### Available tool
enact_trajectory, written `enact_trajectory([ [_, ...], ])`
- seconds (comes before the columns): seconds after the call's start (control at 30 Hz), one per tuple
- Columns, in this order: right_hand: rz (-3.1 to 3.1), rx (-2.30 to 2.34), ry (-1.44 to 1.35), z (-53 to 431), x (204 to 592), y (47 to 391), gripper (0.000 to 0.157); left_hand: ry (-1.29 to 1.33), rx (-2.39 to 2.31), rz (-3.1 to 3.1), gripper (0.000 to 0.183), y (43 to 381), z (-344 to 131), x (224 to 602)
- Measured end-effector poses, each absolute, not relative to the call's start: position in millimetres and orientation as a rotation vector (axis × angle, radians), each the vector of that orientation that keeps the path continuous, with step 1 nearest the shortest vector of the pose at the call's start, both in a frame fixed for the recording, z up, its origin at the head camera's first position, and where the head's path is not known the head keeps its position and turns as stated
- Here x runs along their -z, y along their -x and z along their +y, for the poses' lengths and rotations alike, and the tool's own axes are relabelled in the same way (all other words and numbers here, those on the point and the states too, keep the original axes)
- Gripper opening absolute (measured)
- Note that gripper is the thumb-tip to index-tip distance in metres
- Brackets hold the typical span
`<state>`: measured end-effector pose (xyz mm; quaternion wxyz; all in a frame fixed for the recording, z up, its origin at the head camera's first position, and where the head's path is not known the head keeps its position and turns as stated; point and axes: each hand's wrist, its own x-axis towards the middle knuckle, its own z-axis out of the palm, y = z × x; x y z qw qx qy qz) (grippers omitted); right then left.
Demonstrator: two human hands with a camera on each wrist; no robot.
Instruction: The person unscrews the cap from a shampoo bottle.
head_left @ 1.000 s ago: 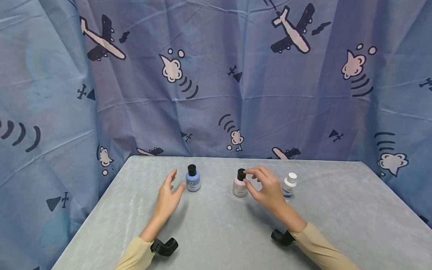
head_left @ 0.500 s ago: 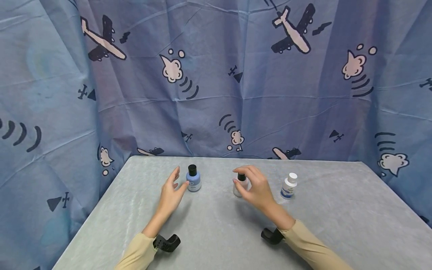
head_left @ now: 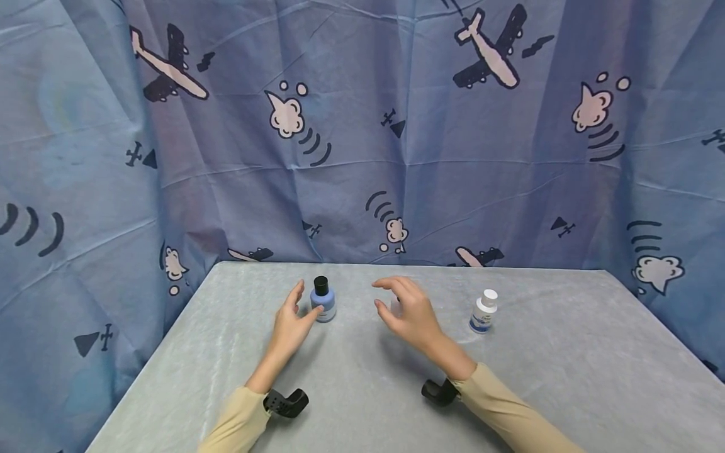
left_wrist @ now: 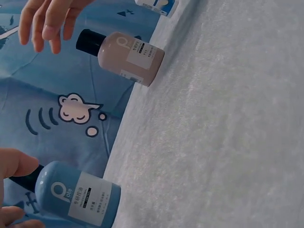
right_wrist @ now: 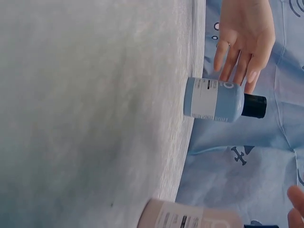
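Note:
My left hand (head_left: 287, 333) stands beside a blue bottle (head_left: 325, 298) with a black cap, its thumb overlapping the bottle in the head view. In the left wrist view, that thumb lies close to the cap, and the fingers are apart from the thumb. To the right, a pale pink bottle (left_wrist: 126, 58), black-capped as well, stands upright on the table. My right hand (head_left: 412, 318) is over the tabletop with a wide gap between thumb and fingers, and hides most of the pink bottle in the head view. It holds nothing.
A small white bottle (head_left: 483, 312) with a blue-marked label stands right of the right hand. The light grey table (head_left: 362, 402) ends at a blue curtain (head_left: 351, 126) printed with planes. Each wrist wears a black camera (head_left: 287, 403).
My right hand has moved left, away from the pink bottle's cap and across in front of it. My left hand has shifted slightly right, closer to the blue bottle. The bottles stay put.

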<state>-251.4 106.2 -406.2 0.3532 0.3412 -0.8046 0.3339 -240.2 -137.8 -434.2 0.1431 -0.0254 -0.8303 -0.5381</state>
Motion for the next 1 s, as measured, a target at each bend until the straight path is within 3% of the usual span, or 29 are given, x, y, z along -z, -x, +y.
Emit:
enact_trajectory([
  [0.67, -2.294, -0.914, -0.911, 77, 407, 251, 0.045, 0.006, 1.630, -2.359, 0.072, 251, -133, 449],
  [1.0, -2.379, -1.168, -0.841, 65, 410, 257, 0.050, 0.006, 1.645, -2.368, 0.068, 255, -131, 451],
])
